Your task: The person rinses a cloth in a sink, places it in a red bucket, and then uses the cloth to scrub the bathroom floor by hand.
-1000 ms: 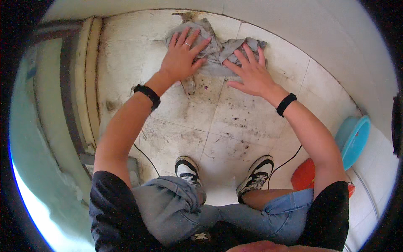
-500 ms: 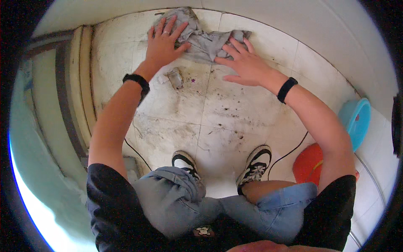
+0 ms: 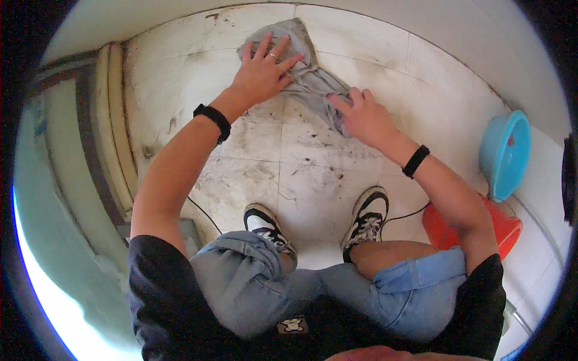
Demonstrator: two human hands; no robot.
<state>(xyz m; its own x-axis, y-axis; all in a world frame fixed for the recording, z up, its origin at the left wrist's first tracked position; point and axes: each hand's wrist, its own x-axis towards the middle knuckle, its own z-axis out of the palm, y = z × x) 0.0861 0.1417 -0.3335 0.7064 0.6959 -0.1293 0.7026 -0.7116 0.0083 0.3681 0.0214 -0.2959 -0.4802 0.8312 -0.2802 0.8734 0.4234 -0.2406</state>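
Note:
A crumpled grey cloth (image 3: pixel 319 90) lies on the dirty white tiled floor (image 3: pixel 316 198), spattered with dark grime. My left hand (image 3: pixel 262 75) rests flat on the cloth's upper part, fingers spread. Lower down and to the right, my right hand (image 3: pixel 361 117) has its fingers curled over the other end of the cloth, partly hiding it.
A wall (image 3: pixel 457 33) curves along the back and right. A light-blue basin (image 3: pixel 503 156) and red plastic container (image 3: pixel 506 231) sit at the right, near cables. A door frame (image 3: pixel 114 120) runs along the left. My shoes (image 3: pixel 370 213) stand on the tiles.
My right hand has drawn its end of the cloth down toward me, its fingers now more bent. My left hand has shifted right since half a second ago, still spread on the cloth.

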